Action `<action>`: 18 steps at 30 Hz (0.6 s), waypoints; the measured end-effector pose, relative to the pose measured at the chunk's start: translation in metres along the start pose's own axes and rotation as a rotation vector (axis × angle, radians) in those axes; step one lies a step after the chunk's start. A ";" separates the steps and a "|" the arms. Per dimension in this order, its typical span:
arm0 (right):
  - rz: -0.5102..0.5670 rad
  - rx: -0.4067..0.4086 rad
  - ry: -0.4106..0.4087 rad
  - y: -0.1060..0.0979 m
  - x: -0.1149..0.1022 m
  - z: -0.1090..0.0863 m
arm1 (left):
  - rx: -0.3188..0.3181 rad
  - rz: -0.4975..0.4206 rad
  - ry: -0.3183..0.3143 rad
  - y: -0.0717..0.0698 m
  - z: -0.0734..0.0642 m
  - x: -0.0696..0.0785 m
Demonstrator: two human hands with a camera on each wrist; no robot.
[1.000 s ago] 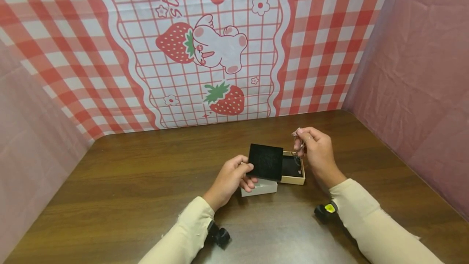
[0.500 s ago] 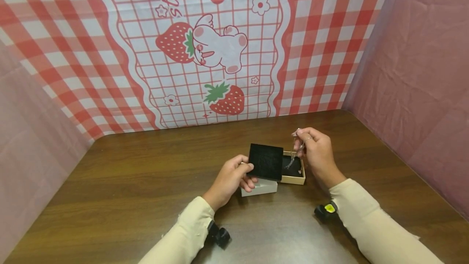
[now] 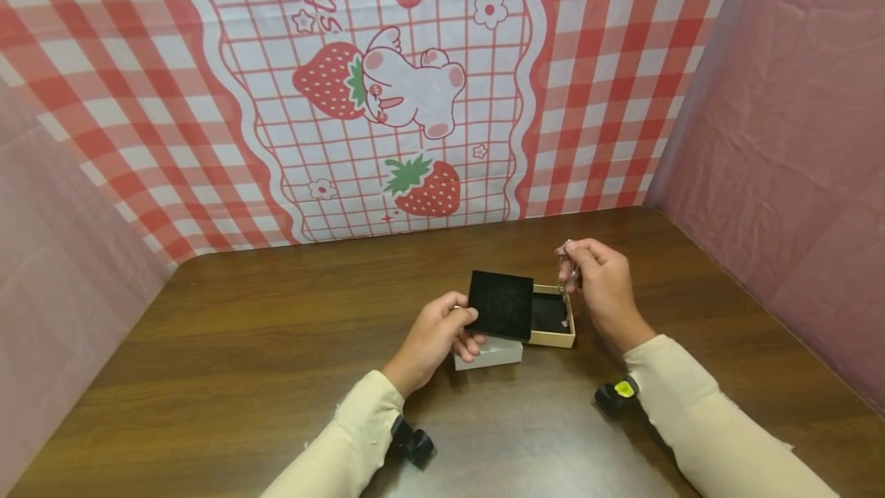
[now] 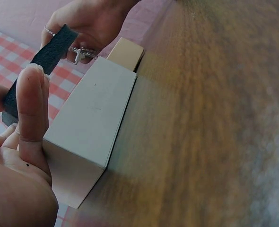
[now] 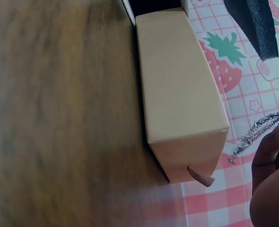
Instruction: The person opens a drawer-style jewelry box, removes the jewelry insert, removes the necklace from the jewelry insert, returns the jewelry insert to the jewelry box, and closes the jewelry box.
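Observation:
My left hand (image 3: pixel 435 329) holds a thin square black foam pad (image 3: pixel 501 304) by its left edge, tilted above the box. In the left wrist view the thumb and fingers lie on either side of the pad. My right hand (image 3: pixel 601 283) pinches a silver chain (image 5: pixel 260 130) at the back right of the box. The chain hangs in several strands, with a small star-like charm at its end. Below the pad lies a white box sleeve (image 4: pixel 94 109). A tan drawer (image 5: pixel 182 80) with a black inside sticks out of its right end, with a short ribbon tab (image 5: pixel 202 178) on the front.
A brown wooden table (image 3: pixel 263 375) carries the box. Behind it hangs a red-and-white checked cloth (image 3: pixel 608 83) printed with strawberries, and pink cloth (image 3: pixel 781 175) stands at the sides. Both wrists wear small black cameras (image 3: pixel 413 443).
The dangling end of the chain has swung left over the drawer and back to the right edge. My right hand has shifted slightly right. The left hand and foam pad stay put.

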State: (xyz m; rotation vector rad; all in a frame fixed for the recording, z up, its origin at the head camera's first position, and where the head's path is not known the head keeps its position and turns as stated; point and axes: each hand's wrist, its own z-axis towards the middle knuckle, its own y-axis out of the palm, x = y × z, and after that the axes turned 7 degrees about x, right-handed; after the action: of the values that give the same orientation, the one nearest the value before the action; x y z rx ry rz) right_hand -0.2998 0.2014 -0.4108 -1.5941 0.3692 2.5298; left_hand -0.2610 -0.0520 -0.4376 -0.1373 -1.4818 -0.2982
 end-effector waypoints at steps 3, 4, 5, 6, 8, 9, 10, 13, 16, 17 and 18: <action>0.006 0.004 0.003 -0.001 0.001 0.001 | -0.003 -0.003 -0.002 -0.001 0.000 0.000; 0.011 0.006 0.006 -0.001 0.001 0.001 | -0.002 -0.004 -0.002 -0.001 0.000 0.000; 0.013 0.009 0.008 -0.001 0.001 0.001 | -0.002 -0.005 -0.002 -0.001 0.000 0.000; 0.015 0.012 0.010 -0.002 0.002 0.002 | -0.001 -0.005 -0.003 0.000 0.000 0.000; 0.021 0.018 0.013 -0.003 0.002 0.002 | 0.001 -0.004 -0.003 0.000 0.000 0.000; 0.023 0.021 0.016 -0.003 0.002 0.002 | 0.001 -0.002 -0.003 0.000 0.000 0.000; 0.027 0.027 0.017 -0.004 0.002 0.002 | 0.001 -0.001 -0.002 0.000 0.000 0.000; 0.042 0.050 0.019 -0.006 0.001 0.002 | 0.000 0.004 -0.001 0.000 0.000 0.000; 0.055 0.076 0.013 -0.006 0.001 0.002 | -0.003 0.008 -0.002 0.000 0.000 0.000; 0.058 0.083 0.012 -0.007 0.002 0.002 | -0.003 0.008 -0.002 0.000 0.000 0.000; 0.058 0.088 0.010 -0.007 0.002 0.002 | -0.004 0.009 -0.003 0.000 0.000 0.000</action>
State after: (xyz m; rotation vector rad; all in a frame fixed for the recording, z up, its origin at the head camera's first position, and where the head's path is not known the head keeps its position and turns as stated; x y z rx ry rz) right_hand -0.3011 0.2084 -0.4125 -1.5871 0.5279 2.5106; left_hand -0.2615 -0.0519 -0.4378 -0.1474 -1.4837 -0.2940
